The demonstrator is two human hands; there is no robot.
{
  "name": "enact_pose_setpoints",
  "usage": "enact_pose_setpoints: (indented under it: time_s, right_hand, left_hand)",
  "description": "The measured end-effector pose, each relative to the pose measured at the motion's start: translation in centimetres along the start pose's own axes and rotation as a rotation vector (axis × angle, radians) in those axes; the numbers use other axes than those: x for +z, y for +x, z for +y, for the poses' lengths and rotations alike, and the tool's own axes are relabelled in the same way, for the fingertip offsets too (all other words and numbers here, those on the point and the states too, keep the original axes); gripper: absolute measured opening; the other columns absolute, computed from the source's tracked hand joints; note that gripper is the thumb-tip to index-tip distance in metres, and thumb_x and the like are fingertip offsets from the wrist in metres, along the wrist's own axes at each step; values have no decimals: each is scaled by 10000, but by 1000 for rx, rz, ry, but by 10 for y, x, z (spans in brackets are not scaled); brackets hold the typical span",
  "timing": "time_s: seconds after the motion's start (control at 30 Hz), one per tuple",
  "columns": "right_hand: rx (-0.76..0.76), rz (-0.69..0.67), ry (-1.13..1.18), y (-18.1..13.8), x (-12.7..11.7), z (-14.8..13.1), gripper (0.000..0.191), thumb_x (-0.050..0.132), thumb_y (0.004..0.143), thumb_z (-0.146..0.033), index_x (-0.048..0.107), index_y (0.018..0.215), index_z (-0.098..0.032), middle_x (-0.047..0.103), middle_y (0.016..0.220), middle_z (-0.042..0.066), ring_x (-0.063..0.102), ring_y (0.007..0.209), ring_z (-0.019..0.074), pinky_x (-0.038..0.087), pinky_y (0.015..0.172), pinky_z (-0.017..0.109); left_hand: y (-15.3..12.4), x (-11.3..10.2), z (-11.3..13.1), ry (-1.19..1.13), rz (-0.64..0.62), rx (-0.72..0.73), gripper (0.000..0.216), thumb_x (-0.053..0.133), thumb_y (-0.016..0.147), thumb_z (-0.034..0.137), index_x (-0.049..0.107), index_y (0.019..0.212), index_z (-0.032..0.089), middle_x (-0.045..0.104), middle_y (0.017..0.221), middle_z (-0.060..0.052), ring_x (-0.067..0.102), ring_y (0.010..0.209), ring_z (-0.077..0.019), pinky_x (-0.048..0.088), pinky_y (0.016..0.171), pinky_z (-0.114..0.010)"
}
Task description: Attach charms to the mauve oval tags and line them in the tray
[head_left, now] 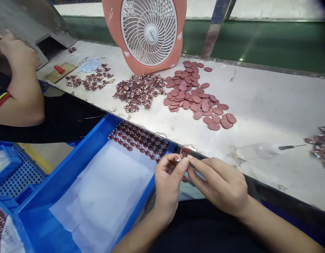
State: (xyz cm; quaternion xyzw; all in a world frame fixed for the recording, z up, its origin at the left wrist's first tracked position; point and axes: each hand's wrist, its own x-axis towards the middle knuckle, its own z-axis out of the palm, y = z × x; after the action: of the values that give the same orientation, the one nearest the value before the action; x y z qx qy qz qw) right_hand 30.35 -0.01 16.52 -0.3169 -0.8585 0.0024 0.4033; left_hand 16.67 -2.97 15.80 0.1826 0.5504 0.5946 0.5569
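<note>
My left hand (167,182) pinches a small reddish-brown piece with white and orange marks (178,158) between thumb and fingers. Right against it, the fingertips of my right hand (220,181) are closed on a dark red oval disc (186,150). The two pieces touch or nearly touch; my fingers hide the join. Both hands are just off the table's front edge, beside a blue tray (99,133). Rows of similar finished-looking pieces (141,138) lie at the tray's far end, and white sheet (109,186) covers much of its bottom.
Loose red oval discs (183,95) and a heap of small brown pieces (140,89) lie on the white table (270,102). Behind them stands an orange fan (116,31). A needle-tipped clear bottle (260,151) lies at right. A co-worker's arm (22,77) is at left.
</note>
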Motion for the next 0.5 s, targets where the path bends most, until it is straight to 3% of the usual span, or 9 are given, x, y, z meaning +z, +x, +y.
enact_pose_setpoints:
  time_s: [0.13,0.2,0.3,0.4,0.5]
  right_hand:
    - [-176,-96,89,-7,-22,-7,183,718,847,-34,695,1028,-46,664,646,12,554,522,122,416,491,301]
    - [-175,-139,117,-15,-32,-6,143,684,860,-10,697,993,-61,664,645,9,571,527,120,419,485,300]
    - [-106,-178,67,-31,-41,2,169,671,874,-13,694,1017,-101,665,647,-6,582,508,117,451,484,289]
    - [-35,-187,-6,-42,-44,12,220,675,886,-33,684,1080,-135,666,645,-23,576,477,107,473,495,269]
    - [9,-162,-36,-45,-45,18,272,692,880,-52,673,1139,-132,669,654,-19,578,470,108,475,493,262]
  left_hand:
    - [26,-46,1,381,269,103,397,751,751,537,638,928,200,677,928,-32,667,768,-157,508,535,-213]
    - [48,-86,-2,522,374,125,399,695,800,525,627,1011,193,696,1029,-69,693,900,-200,545,624,-250]
    - [83,-148,-7,744,496,109,303,672,845,415,640,1010,163,710,1014,-88,688,954,-227,562,755,-315]
    - [108,-190,-11,1008,508,43,230,684,890,335,677,1033,155,709,1033,-78,669,994,-233,538,918,-434]
    - [125,-206,-14,1219,467,-19,291,649,940,368,664,1146,162,679,1171,-92,653,1057,-248,542,927,-490]
